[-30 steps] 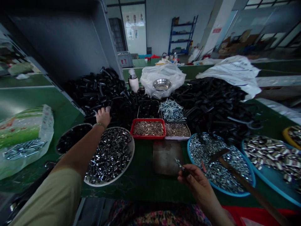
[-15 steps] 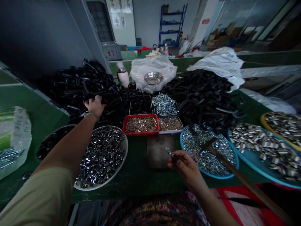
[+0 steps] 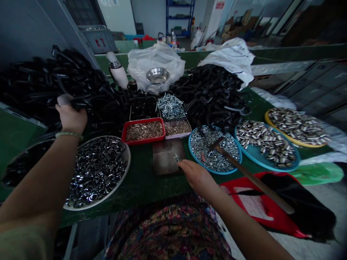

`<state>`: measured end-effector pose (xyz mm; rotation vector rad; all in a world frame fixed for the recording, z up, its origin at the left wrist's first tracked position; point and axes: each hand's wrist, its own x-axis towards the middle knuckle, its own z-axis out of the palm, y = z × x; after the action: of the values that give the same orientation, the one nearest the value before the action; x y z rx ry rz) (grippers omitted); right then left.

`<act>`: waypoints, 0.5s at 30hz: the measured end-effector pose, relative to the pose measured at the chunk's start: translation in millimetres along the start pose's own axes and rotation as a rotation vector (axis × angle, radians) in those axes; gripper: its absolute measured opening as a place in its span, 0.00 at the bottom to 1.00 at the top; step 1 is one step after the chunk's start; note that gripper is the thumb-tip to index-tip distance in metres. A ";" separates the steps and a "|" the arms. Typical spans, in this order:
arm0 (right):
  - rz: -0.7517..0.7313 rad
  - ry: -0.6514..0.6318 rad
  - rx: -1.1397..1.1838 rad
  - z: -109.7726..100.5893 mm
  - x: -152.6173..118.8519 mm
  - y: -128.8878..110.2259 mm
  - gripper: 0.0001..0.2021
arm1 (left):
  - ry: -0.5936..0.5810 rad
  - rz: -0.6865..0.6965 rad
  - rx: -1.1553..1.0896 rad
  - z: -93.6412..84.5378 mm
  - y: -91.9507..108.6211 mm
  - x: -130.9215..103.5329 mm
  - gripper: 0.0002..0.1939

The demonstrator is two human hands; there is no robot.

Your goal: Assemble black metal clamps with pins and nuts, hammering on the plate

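Observation:
My left hand (image 3: 71, 116) reaches into the heap of black parts (image 3: 92, 85) at the left, its fingers round a black part, with a pale cover on one finger. Small silvery metal pieces (image 3: 176, 157) stick out from the pinched fingertips of my right hand (image 3: 195, 177), over the right edge of a flat metal plate (image 3: 165, 168). Behind the plate stand a red tray (image 3: 163, 134) of small brassy pins and a pale tray (image 3: 177, 136) of tiny parts. A large bowl of shiny rings (image 3: 128, 159) lies between my hands.
A hammer (image 3: 244, 169) rests across a blue basin (image 3: 240, 153) of small metal parts. Farther right are a blue basin (image 3: 296, 159) and a yellow basin (image 3: 320, 145) of metal cylinders. At the back stand a flask (image 3: 118, 74) and a steel bowl (image 3: 158, 75).
The view has swung to the right, so the table's things appear farther left. My left hand now has its fingers round a black part. My right hand is closer to the metal plate.

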<state>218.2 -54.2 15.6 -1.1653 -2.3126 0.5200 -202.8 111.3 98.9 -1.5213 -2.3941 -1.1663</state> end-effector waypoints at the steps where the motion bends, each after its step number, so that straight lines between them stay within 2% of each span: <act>1: -0.017 -0.021 -0.066 -1.1 0.3 -0.3 0.21 | -0.049 -0.048 -0.141 -5.7 16.9 -18.7 0.31; 2: -0.033 -0.038 -0.115 -1.8 0.9 -1.1 0.21 | -0.151 -0.115 -0.324 -11.0 34.7 -43.0 0.33; 5: -0.081 -0.036 -0.178 -2.8 2.8 -5.1 0.21 | -0.877 -0.162 -0.819 -18.5 83.2 -135.3 0.35; 6: -0.095 -0.011 -0.178 -3.1 3.3 -6.8 0.20 | -1.083 -0.190 -0.926 -17.1 95.2 -165.4 0.34; 7: -0.107 0.020 -0.170 -3.4 3.4 -8.8 0.19 | -1.169 -0.240 -1.003 -13.6 104.7 -191.6 0.31; 8: -0.115 0.058 -0.157 -3.9 3.3 -10.8 0.19 | -1.172 -0.297 -1.060 -8.8 111.9 -212.7 0.27; 10: -0.123 0.133 -0.118 -4.4 2.3 -15.4 0.19 | -1.090 -0.427 -1.124 2.1 121.1 -238.9 0.22; 12: -0.125 0.176 -0.042 -3.1 0.7 -20.1 0.19 | -1.024 -0.528 -1.157 10.1 126.6 -248.3 0.23; 15: -0.013 0.216 0.247 4.7 -1.9 -25.2 0.16 | -1.037 -0.591 -1.211 12.1 133.2 -249.4 0.23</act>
<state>200.6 -70.5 24.9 -1.0322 -2.0076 0.6229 34.0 -37.6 55.9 -2.0755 -2.9929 -2.9463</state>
